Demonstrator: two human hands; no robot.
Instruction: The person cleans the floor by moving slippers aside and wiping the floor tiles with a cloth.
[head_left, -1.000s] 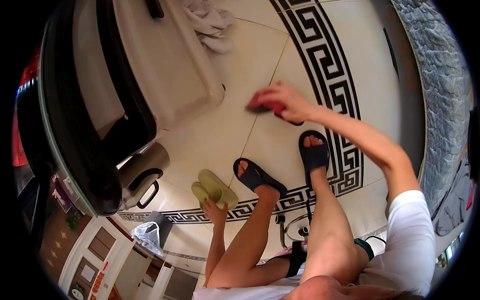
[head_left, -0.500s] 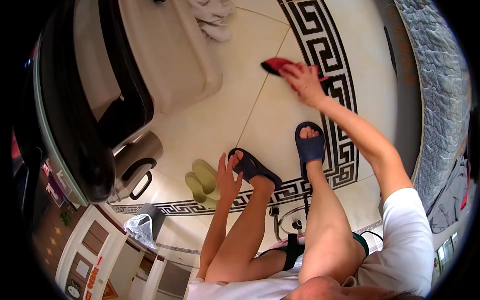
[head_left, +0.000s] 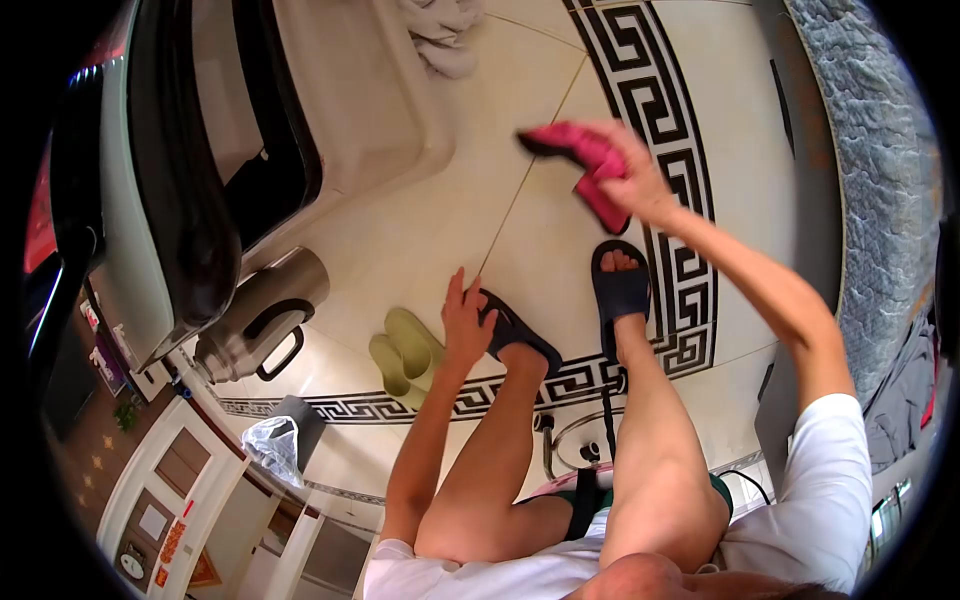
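My right hand (head_left: pixel 637 180) is closed on pink-red slippers (head_left: pixel 600 160) with dark edges, held over the tiled floor beyond my right foot. Motion blurs them, and my fingers cover part. One piece points left; another hangs down toward my right foot's navy slide sandal (head_left: pixel 622 292). My left hand (head_left: pixel 466 325) holds nothing and its fingers are apart. It hovers by my left foot, in front of the other navy slide sandal (head_left: pixel 520 335). Just left of that hand, a pair of light green slippers (head_left: pixel 408 352) lies on the floor.
A black and grey cabinet-like piece with a pale tub (head_left: pixel 375 130) fills the upper left. Below it is a metal flask (head_left: pixel 270 310) with a black handle. A bin with a plastic bag (head_left: pixel 275 445) stands lower left. The bed with its grey quilt (head_left: pixel 870 200) borders the right.
My right hand has shifted slightly right and down and turned the slippers, so more pink shows. My left hand has risen a little. The view has tilted slightly.
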